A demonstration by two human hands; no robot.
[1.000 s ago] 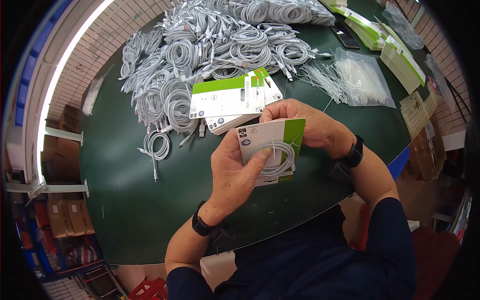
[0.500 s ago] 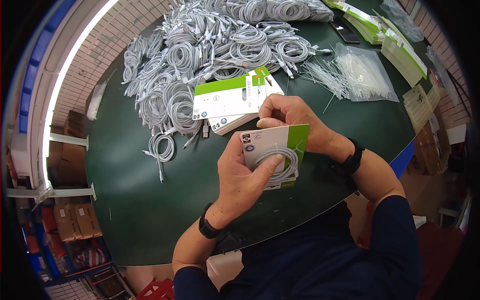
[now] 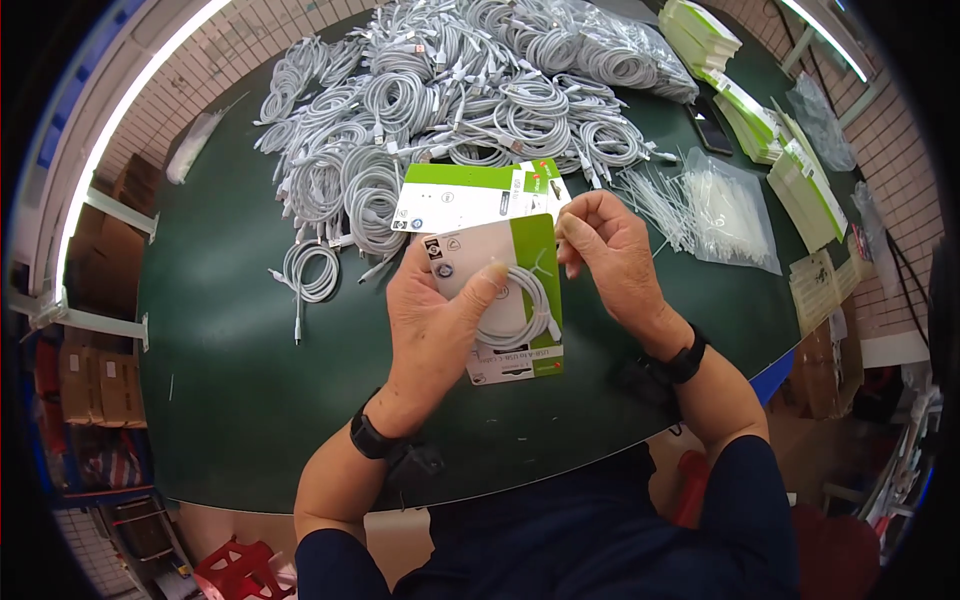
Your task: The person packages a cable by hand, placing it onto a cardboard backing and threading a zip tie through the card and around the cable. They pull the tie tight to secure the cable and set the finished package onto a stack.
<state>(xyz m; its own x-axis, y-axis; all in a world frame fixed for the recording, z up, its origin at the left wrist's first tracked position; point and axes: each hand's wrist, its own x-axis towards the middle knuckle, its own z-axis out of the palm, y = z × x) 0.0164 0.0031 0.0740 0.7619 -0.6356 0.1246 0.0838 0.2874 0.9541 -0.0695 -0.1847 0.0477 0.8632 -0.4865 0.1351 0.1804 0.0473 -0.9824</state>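
My left hand [image 3: 435, 325] is closed on a white and green packaging card [image 3: 482, 247], its thumb pressing a coiled grey USB cable [image 3: 543, 300] flat against the front. The card tilts a little over the table, its lower part folded or overlapped by another printed piece. At the card's upper right edge, my right hand [image 3: 618, 262] has thumb and forefinger pinched together; whatever lies between them is too small to make out. Just beyond, a stack of similar cards [image 3: 450, 182] lies partly hidden behind the held one. A single coiled cable [image 3: 318, 272] rests left of my left hand.
A large heap of coiled grey cables [image 3: 400, 100] covers the far part of the green table [image 3: 260, 420]. At right lie loose white cable ties [image 3: 655, 205], a clear bag of ties [image 3: 735, 215], a phone [image 3: 710, 128] and more green-white cards [image 3: 805, 190].
The card has turned to face me more fully. My right hand has come from behind its top edge to its right side, still pinched. The whole view has shifted slightly.
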